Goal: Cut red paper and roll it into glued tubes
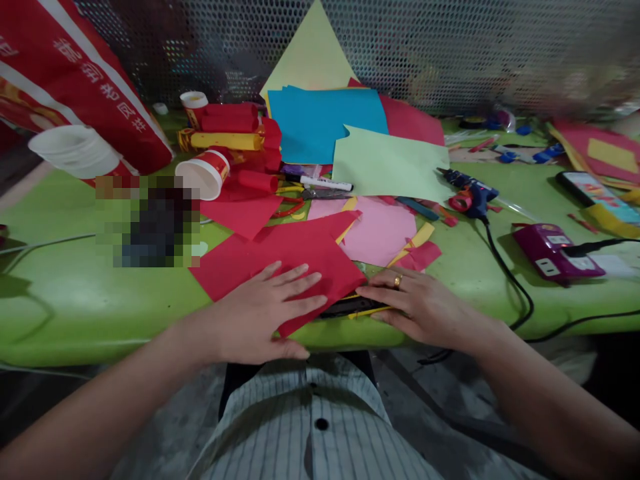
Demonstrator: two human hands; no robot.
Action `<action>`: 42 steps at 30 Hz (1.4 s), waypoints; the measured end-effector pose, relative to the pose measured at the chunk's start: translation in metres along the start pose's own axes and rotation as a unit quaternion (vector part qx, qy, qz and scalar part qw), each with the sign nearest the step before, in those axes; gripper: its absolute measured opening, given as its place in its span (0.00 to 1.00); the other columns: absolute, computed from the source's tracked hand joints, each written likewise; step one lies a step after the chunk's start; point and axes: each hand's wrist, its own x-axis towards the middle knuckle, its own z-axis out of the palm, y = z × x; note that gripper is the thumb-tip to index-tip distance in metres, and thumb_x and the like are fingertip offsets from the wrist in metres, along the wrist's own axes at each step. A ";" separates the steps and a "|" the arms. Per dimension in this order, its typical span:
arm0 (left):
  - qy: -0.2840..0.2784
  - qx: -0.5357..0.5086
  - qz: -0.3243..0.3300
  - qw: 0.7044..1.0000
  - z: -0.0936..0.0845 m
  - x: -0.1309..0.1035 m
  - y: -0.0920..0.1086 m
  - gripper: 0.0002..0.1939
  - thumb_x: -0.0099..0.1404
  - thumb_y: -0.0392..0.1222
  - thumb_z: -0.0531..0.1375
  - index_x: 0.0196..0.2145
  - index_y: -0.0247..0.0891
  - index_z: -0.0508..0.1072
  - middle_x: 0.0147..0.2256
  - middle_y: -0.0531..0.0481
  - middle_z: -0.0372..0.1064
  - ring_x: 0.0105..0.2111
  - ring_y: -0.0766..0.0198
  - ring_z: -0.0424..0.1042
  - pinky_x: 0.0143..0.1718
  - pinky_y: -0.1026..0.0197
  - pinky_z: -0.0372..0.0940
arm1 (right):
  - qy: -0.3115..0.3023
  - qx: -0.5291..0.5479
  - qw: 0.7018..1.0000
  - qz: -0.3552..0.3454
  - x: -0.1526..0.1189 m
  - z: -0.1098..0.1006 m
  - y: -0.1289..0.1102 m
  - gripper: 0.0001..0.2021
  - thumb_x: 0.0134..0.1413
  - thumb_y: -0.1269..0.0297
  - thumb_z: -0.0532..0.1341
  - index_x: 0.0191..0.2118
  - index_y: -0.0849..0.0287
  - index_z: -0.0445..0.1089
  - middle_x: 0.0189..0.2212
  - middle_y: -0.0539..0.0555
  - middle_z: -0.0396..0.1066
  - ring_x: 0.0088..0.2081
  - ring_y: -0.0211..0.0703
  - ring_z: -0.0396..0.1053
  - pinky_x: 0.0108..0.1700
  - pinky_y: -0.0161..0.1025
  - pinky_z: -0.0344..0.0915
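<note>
My left hand (285, 307) lies flat with fingers spread on a sheet of red paper (260, 247) at the table's front edge. My right hand (415, 300), wearing a ring, is at the sheet's right corner. Its fingers and thumb lie on either side of a long dark object (350, 307) with yellow strips along it; its kind is unclear, and my right hand covers its end. Beyond the hands lie pink paper (380, 230) and red and yellow scraps (420, 253).
Blue paper (325, 127), pale green paper (390, 163), a marker (327, 183) and pliers (325, 194) lie behind. To the right are a glue gun (470, 190), a purple power socket (555, 250), cables and a phone (600, 197). Paper cups (203, 175) stand left.
</note>
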 end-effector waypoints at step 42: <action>0.055 0.090 -0.059 0.993 0.030 -0.001 0.011 0.46 0.58 0.66 0.50 0.64 0.34 0.44 0.64 0.39 0.44 0.63 0.49 0.43 0.61 0.43 0.36 | -0.023 -0.012 1.000 -0.010 0.014 -0.001 0.036 0.15 0.56 0.66 0.55 0.48 0.57 0.71 0.41 0.60 0.72 0.42 0.47 0.69 0.42 0.44 0.68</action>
